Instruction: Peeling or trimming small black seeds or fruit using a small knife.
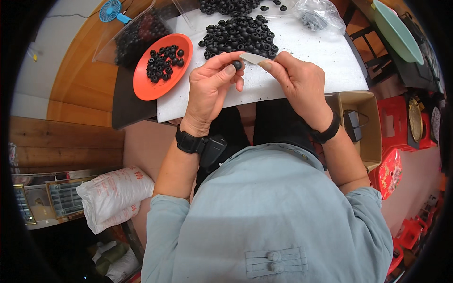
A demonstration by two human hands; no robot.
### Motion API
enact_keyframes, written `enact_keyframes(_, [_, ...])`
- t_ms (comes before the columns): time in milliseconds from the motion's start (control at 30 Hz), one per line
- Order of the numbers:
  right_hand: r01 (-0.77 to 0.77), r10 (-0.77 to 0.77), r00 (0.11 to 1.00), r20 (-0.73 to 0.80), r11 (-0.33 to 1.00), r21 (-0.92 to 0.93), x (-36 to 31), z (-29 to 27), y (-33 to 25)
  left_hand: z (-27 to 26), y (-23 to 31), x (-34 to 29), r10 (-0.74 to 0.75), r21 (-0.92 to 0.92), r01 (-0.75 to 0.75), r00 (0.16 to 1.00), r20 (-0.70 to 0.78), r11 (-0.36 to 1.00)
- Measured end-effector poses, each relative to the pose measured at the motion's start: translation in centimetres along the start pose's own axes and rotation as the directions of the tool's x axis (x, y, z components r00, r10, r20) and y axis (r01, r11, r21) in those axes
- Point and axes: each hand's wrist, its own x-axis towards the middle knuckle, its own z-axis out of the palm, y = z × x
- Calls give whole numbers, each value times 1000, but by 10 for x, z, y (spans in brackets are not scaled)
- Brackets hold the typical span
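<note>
Between the thumb and fingers of my left hand [206, 87] is a small round black part [237, 65], like a hollow ball. My right hand [304, 78] is closed on a small knife, whose pale blade [253, 58] points left and reaches the left fingertips beside the part. Whether the blade touches the part I cannot tell. Both hands are above the near edge of a white foam board [332, 66]. Just beyond them lies a heap of similar black parts [240, 35]. An orange plate [141, 87] holding several more black parts stands to the left.
A see-through bin [101, 49] of black parts stands behind the plate, near a blue fan [110, 10]. At the back right lies a plastic bag [321, 19]. A cardboard box [373, 153], red stools [394, 120] and a green basin [396, 35] are right; a white sack [115, 191] is lower left.
</note>
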Motion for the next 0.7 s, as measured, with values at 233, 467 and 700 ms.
enact_keyframes(233, [80,-82,995,-55,996,-30,-6,7,5,0,-2,-3,-26,8,26,1000,-9,1000])
enact_keyframes(467, [103,-107,994,-33,989,-106,-6,7,7,4,-3,-4,-4,65,6,999,-36,998])
enact_keyframes(700, [129,-136,990,-41,983,-128,-8,9,8,6,-5,-5,32,105,-29,999,-29,994])
